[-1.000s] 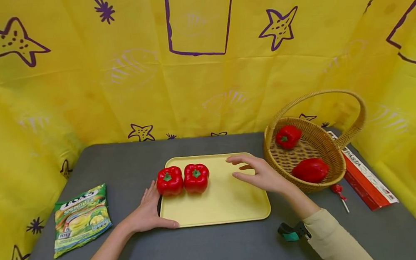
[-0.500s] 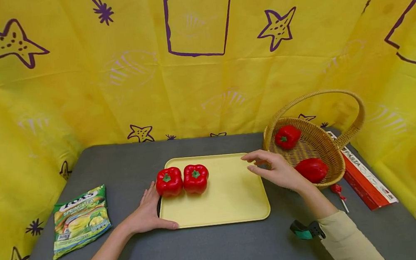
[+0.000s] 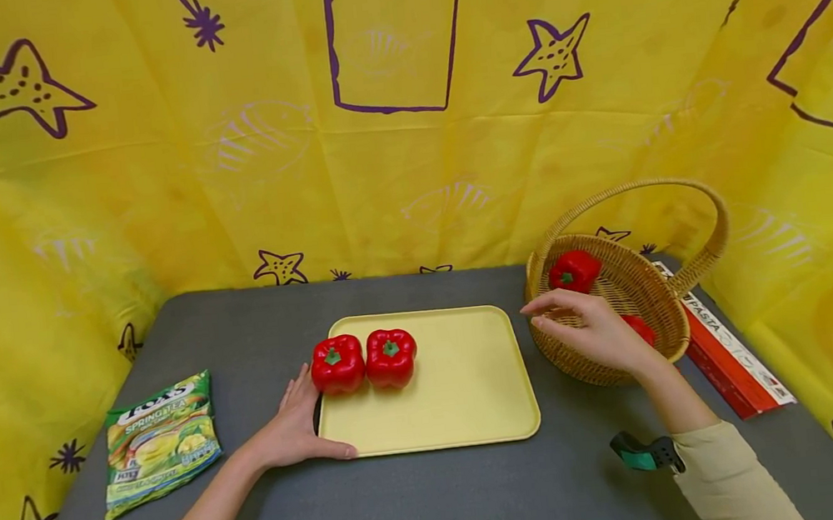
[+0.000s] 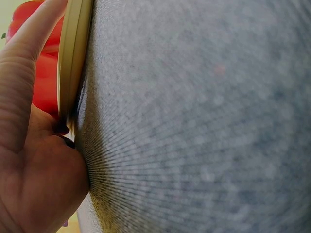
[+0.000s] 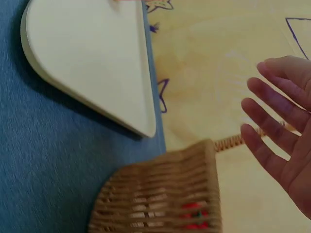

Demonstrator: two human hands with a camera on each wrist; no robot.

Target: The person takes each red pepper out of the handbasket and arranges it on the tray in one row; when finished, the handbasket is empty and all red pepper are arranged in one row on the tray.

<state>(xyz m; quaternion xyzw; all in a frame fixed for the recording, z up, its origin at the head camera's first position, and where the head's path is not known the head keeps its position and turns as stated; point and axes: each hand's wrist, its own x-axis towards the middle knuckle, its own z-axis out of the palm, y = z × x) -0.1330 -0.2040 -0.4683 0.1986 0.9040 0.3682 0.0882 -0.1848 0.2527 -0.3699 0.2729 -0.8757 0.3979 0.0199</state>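
My left hand [image 3: 290,435] rests against the left side of the pale yellow tray [image 3: 467,389]. Its fingers are extended beside the rim and the thumb lies along the front-left corner. Two red bell peppers stand side by side on the tray's left part: one pepper [image 3: 338,365] close to my fingertips, the other pepper [image 3: 392,358] just right of it. My right hand [image 3: 596,330] holds nothing and hovers over the near left side of the wicker basket [image 3: 573,362], fingers loosely bent. Inside the basket are a red bell pepper [image 3: 576,271] and another red item [image 3: 643,328], partly hidden by my hand.
The basket's tall arched handle [image 3: 718,231] rises above its rim. A red and white pasta box [image 3: 735,359] lies right of the basket. On the left lies a green Fox's candy bag [image 3: 161,444]. Yellow patterned cloth [image 3: 408,169] stands behind the grey table [image 3: 411,512].
My right hand has moved right, from above the tray's right part to over the basket, and now covers part of the nearer red item. The left hand and both tray peppers have stayed put.
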